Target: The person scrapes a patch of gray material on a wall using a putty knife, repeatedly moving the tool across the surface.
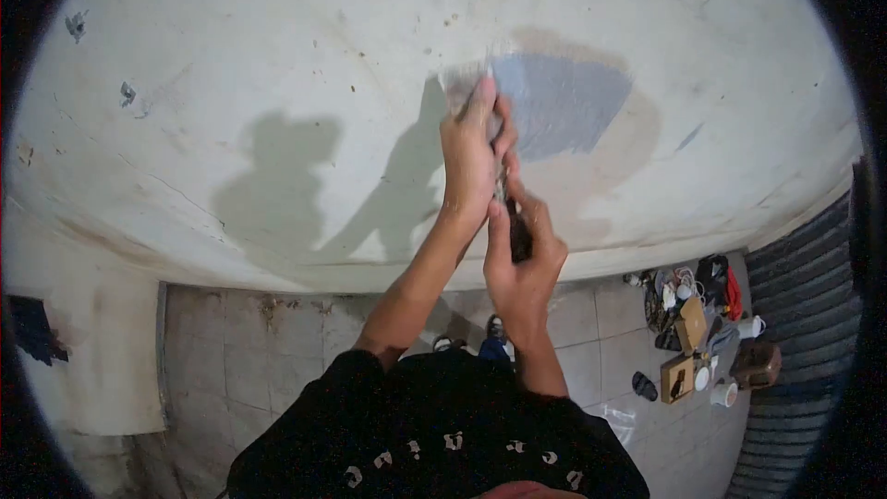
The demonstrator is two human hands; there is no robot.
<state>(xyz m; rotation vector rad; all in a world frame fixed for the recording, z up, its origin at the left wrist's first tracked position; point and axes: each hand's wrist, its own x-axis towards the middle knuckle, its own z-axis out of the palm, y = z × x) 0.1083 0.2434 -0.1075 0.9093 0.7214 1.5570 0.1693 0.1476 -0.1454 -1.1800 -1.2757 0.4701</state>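
Note:
My left hand (469, 152) is raised against the pale wall (388, 18), its fingers closed at the left edge of a grey-blue patch (568, 102). A small whitish bit shows at its fingertips, with grey streaks beside it on the wall. Just below and to the right, my right hand (527, 245) is closed, its fingertips close to the left wrist. Between the hands runs a narrow, speckled, dark thing (501, 188), mostly covered by fingers. I cannot make out its kind or which hand bears it.
Along the wall's foot lies a tiled floor (591, 351), where my feet stand. At right, cardboard boxes (677, 379), a white cup (751, 326), a dark sandal (644, 386) and bags lie by a ribbed shutter (795, 342). Dark chipped spots (127, 92) mark the wall's left side.

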